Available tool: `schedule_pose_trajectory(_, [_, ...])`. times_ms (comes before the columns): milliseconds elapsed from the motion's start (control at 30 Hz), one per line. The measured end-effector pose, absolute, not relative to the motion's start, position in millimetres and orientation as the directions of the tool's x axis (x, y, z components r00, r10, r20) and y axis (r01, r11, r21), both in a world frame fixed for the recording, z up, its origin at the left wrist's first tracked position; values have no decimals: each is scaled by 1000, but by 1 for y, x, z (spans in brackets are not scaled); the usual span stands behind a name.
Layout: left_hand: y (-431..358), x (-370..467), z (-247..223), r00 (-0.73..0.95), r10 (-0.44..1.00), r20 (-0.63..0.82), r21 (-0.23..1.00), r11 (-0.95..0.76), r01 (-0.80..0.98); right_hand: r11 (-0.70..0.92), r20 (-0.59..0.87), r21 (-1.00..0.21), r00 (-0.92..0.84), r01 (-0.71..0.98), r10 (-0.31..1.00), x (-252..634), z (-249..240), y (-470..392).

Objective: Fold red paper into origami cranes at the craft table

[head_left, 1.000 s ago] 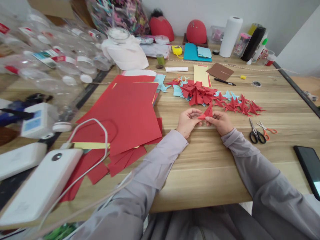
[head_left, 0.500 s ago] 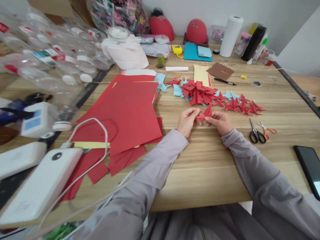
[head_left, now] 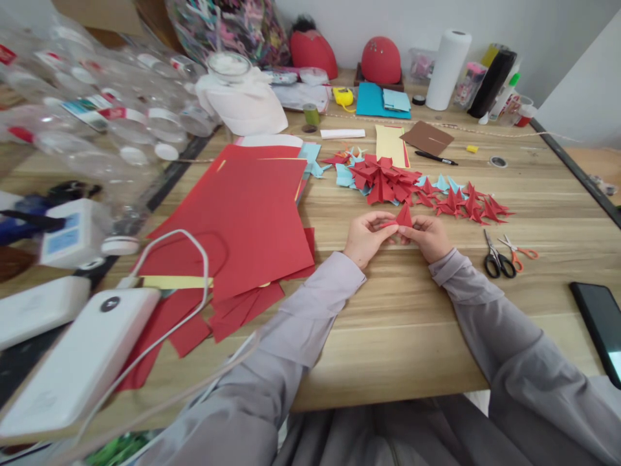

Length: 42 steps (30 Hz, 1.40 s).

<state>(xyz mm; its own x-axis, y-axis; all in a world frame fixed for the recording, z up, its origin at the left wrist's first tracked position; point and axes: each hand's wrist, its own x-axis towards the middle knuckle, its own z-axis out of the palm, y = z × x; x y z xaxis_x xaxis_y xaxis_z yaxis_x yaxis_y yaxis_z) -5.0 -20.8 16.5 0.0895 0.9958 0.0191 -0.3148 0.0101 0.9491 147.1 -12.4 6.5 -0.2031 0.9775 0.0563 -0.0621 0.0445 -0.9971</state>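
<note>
A small piece of folded red paper (head_left: 404, 216) is pinched between both hands above the middle of the table, with one pointed flap standing up. My left hand (head_left: 366, 236) grips its left side, the thumb laid along the lower edge. On the other side my right hand (head_left: 429, 237) holds it between thumb and fingers. The thumbs nearly meet at the front, and the fingers behind the paper are partly hidden. Just beyond the hands lies a pile of folded red paper pieces (head_left: 383, 180), with some light blue folded pieces (head_left: 345, 176) among them.
Large red paper sheets (head_left: 262, 220) lie to the left, near a white power bank (head_left: 80, 356) with a cable. Black scissors (head_left: 499, 259) and orange scissors (head_left: 519, 252) rest on the right, a phone (head_left: 599, 330) beyond them. Plastic bottles (head_left: 126, 123) crowd the far left.
My left thumb has slid right along the paper's lower edge, closer to the right thumb. My right hand has barely moved.
</note>
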Motion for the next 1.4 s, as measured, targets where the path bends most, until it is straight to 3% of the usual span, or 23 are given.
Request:
schedule_pose_trajectory(200, [-19,-5,14,58,998,5,942,14,-335,14,46,-992,-254,-125,966,149,4,-12])
schedule_pose_trajectory(500, [-20,-5,17,79,997,-11,939,38,-341,79,70,-997,-260,25,963,144,16,-17])
schedule_pose_trajectory(1167, [-18,-4,14,75,997,-34,928,59,-368,76,59,-996,-251,56,966,145,16,-17])
schedule_pose_trajectory(1400, [-19,-4,14,112,994,-18,956,50,-290,80,65,-995,-226,56,972,145,13,-15])
